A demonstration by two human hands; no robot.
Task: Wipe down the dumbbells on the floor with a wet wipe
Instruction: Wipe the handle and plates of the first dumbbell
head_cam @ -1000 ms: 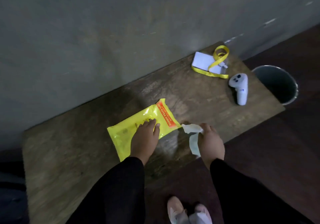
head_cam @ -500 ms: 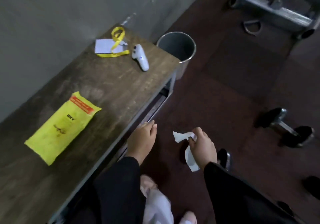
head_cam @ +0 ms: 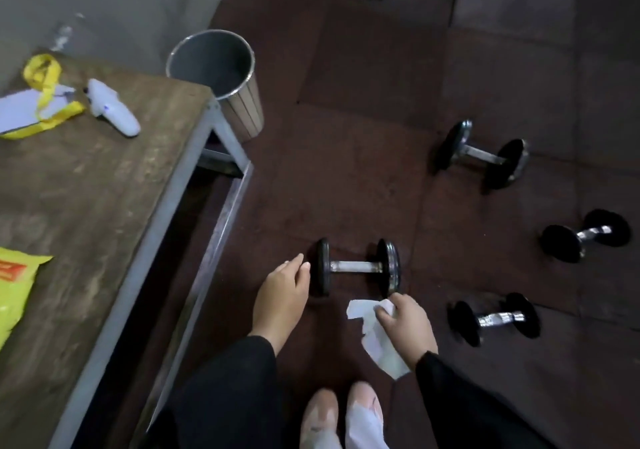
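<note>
Four dumbbells lie on the dark rubber floor (head_cam: pixel 363 136). Nearest dumbbell (head_cam: pixel 358 267) sits just ahead of both hands, chrome handle running L–R btwn black plates. Right hand (head_cam: pixel 408 325) pinches a white wet wipe (head_cam: pixel 375 337): fingers curled round the top of it, rest of the wipe hanging down twd the sleeve; grip is just short of the nearest dumbbell's right plate, contact w/ it can't be told. Left hand (head_cam: pixel 280 298) holds nothing, fingers relaxed and slightly bent, tips just beside the left plate, touching or not unclear. Second dumbbell (head_cam: pixel 493 319) lies right of the right hand, third dumbbell (head_cam: pixel 585 235) further right, fourth dumbbell (head_cam: pixel 481 154) further away, all well apart from the hands. At left, a wooden table (head_cam: pixel 104 188) w/ metal frame carries a yellow wipes pack (head_cam: pixel 14 285), a white controller (head_cam: pixel 114 109) and a card w/ yellow lanyard (head_cam: pixel 41 98). Metal bin (head_cam: pixel 221 77) stands on the floor just past the table's end. Person's shoes (head_cam: pixel 343 417) show at bottom.
</note>
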